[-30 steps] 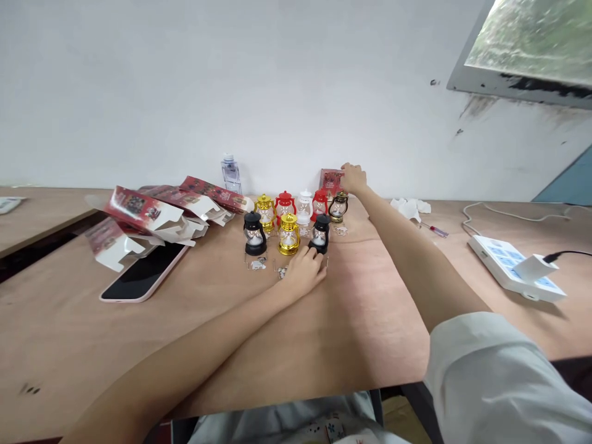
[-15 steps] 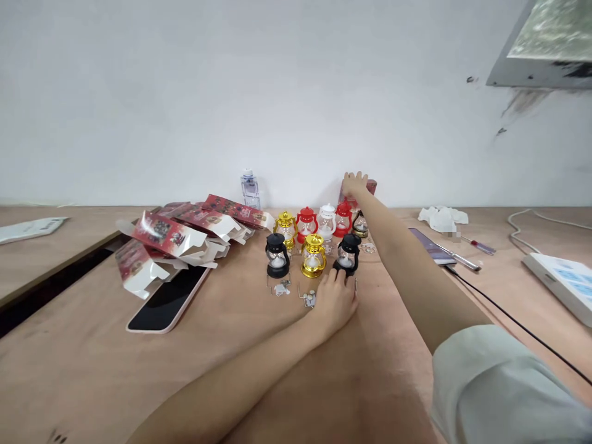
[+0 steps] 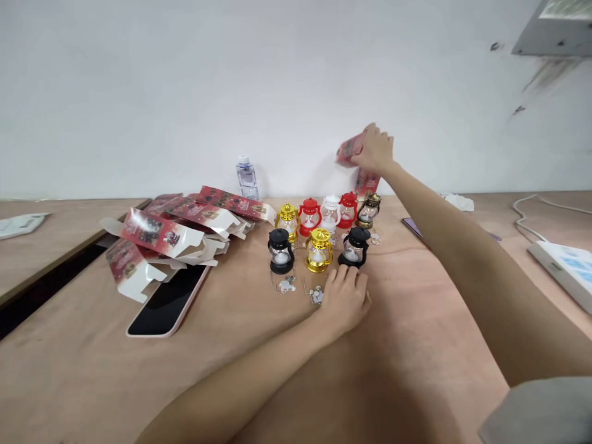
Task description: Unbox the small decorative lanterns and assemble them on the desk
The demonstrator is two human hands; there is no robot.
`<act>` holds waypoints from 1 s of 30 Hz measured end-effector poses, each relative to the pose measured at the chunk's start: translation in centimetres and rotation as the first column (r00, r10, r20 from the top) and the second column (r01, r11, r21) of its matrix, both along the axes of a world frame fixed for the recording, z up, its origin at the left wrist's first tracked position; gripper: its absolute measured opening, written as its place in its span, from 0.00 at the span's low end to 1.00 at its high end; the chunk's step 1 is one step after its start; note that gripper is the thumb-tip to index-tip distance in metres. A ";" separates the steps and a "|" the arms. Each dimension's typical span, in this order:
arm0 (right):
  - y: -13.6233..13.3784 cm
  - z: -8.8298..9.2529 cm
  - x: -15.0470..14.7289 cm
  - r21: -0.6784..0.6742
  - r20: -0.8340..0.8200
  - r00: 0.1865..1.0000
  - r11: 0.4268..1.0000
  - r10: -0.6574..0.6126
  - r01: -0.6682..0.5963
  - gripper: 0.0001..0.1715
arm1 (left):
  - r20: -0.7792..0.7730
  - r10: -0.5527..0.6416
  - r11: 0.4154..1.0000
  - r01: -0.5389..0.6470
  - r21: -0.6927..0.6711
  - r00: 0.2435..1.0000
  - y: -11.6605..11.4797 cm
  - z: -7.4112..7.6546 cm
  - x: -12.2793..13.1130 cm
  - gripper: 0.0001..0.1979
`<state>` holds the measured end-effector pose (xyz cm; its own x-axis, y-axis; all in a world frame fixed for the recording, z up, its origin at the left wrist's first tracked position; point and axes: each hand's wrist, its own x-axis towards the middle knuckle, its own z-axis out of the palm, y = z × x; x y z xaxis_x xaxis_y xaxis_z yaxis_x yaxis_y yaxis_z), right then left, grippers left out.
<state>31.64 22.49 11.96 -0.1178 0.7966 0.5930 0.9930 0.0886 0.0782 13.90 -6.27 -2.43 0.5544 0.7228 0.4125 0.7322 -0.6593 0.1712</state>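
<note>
Clearance now exists between the raised red box (image 3: 350, 150) and the tabletop (image 3: 222, 382): half a second earlier the right hand (image 3: 377, 150) was low behind the back row of lanterns (image 3: 330, 213), whereas it now grasps this box above them, tilted, with the wall (image 3: 296, 92) behind. Lifting leaves a second red box (image 3: 367, 183) in place behind the bronze lantern (image 3: 369, 211). In working terms, the raised box is judged free for handling. Whether its flaps are closed cannot be read owing to blur. The left hand (image 3: 345, 296) has held its station, palm down, at the base of the right-hand black lantern (image 3: 354, 250); whether it grips anything cannot be told. Remaining front-row units are the gold lantern (image 3: 318, 251) and the left-hand black lantern (image 3: 280, 251), with small metal parts (image 3: 317, 295) before them. Cartons with unfolded flaps (image 3: 157, 231) lie piled at left, partly covering a phone (image 3: 166, 302).
</note>
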 end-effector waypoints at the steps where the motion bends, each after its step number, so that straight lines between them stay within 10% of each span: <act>1: -1.6 0.4 0.2 0.073 -0.093 0.994 0.996 0.054 -0.047 0.39 | 0.065 -0.040 0.999 0.040 -0.002 0.997 -0.1 0.1 -0.2 0.11; 8: -20.5 -3.2 -1.7 0.327 -0.561 0.755 0.929 0.338 -0.173 0.34 | 0.575 -0.226 0.957 0.290 -0.020 0.787 -2.4 0.5 -4.7 0.20; 13: -30.7 -10.0 -5.2 0.294 -0.825 0.325 0.842 0.462 -0.453 0.35 | 0.853 -0.152 0.968 0.251 0.025 0.500 -3.1 -0.3 -8.7 0.27; 17: -33.2 -13.2 -8.1 0.232 -0.897 0.179 0.775 0.404 -0.588 0.31 | 0.917 0.090 0.956 0.225 -0.189 0.388 -3.1 -0.1 -10.1 0.29; 21: -32.9 -14.3 -9.4 0.185 -0.953 0.097 0.804 0.288 -0.565 0.34 | 0.853 0.346 0.791 0.366 -0.489 0.391 -2.8 0.4 -10.6 0.27; 25: -31.1 -14.8 -8.6 0.197 -0.980 -0.102 0.799 0.169 -0.568 0.38 | 0.852 0.441 0.765 0.378 -0.522 0.284 -1.8 0.2 -10.5 0.26; 30: -30.7 -14.2 -7.4 0.231 -0.943 0.087 0.820 0.321 -0.523 0.25 | 0.842 0.513 0.754 0.381 -0.535 0.166 -1.0 0.1 -10.3 0.26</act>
<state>24.28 -8.25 -2.28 0.0758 0.8964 0.4367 0.1062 0.4282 -0.8974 3.61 -7.29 -2.32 -0.0078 0.9987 0.0513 -0.2859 -0.0513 0.9569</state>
